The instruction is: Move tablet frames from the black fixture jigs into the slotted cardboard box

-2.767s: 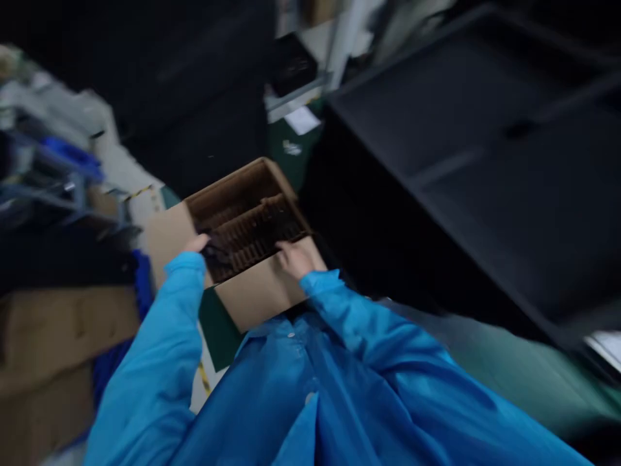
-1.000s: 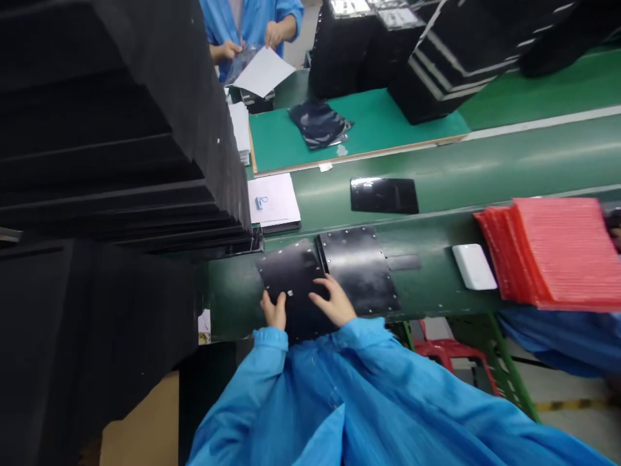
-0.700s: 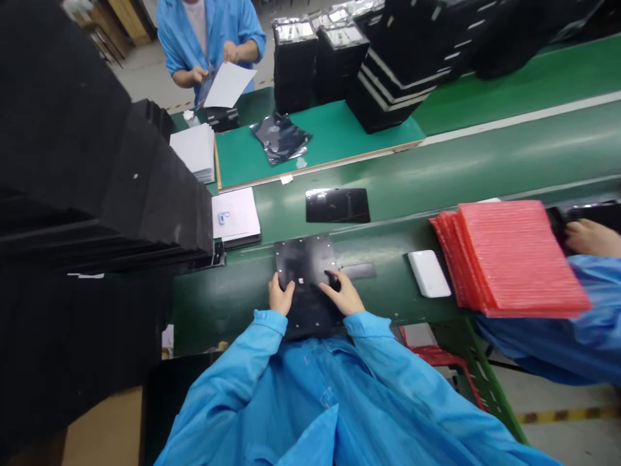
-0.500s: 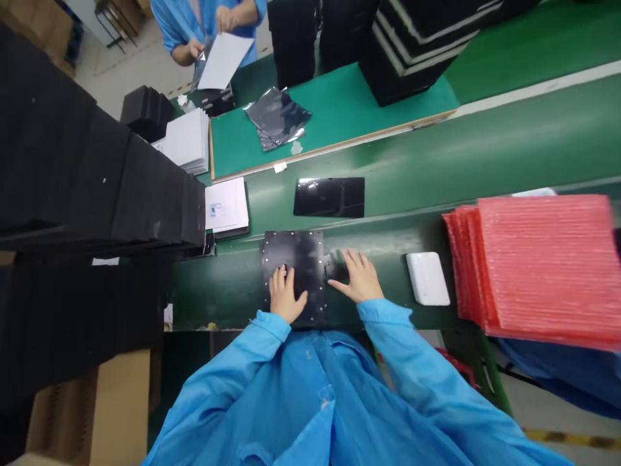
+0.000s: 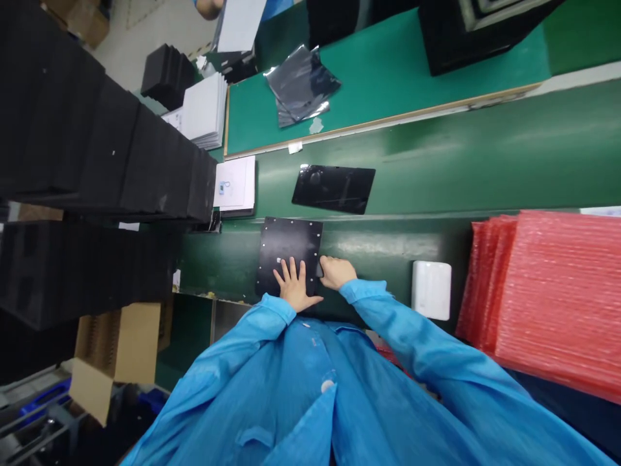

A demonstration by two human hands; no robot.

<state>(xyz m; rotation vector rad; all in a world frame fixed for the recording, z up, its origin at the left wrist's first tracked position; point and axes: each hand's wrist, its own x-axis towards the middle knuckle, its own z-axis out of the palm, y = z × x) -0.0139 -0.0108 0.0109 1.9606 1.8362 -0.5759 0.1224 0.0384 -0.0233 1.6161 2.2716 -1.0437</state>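
Note:
A flat black panel (image 5: 291, 236), dotted with small pale spots along its edges, lies on the green work surface in front of me. My left hand (image 5: 294, 288) rests flat on its lower part, fingers spread. At the panel's right edge, my right hand (image 5: 336, 272) is closed, thumb and fingers together. A small dark piece (image 5: 319, 269) shows at those fingertips; its kind is too small to make out. Beyond the panel lies a glossy black tablet-like screen (image 5: 334, 188), touched by neither hand. A white rounded box (image 5: 431, 289) sits to the right of my right hand.
Red bubble-wrap pouches (image 5: 567, 298) are stacked at the right. Tall black foam blocks (image 5: 97, 136) stand at the left, near white sheets (image 5: 235, 184). Dark glossy bags (image 5: 303, 84) lie on the green mat (image 5: 388, 77). Across the bench, another person's hand (image 5: 208, 8) is near a white sheet.
My right hand has gone from open to closed and moved left to the panel's edge. My left hand stays spread on the panel. The view has shifted, and the panel and screen appear slightly turned.

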